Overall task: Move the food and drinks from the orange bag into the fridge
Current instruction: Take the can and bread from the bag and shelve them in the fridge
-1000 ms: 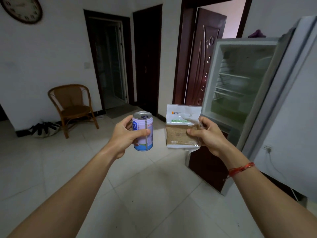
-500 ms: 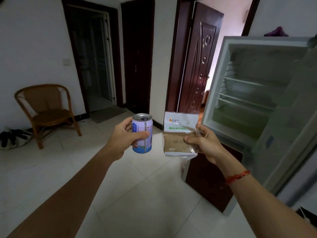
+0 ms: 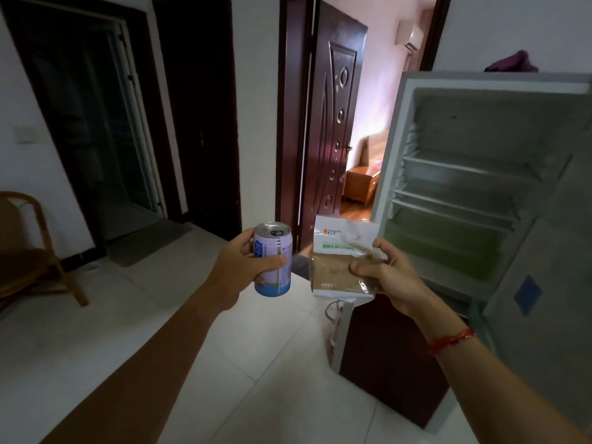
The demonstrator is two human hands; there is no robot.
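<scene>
My left hand grips an upright pale purple drink can with a silver top. My right hand pinches a clear food packet with a white header and brown bread inside. Both are held out in front of me, just left of the fridge. Its upper compartment stands open, with several bare wire shelves inside and the open door at the right. The dark red lower door is closed. The orange bag is not in view.
A wicker chair stands at the far left on the white tiled floor. Behind the fridge a dark wooden door opens onto a lit room. A purple cloth lies on top of the fridge.
The view has swung right and closer to the fridge, so its open compartment now looks larger. Both hands keep their hold on the can and the packet.
</scene>
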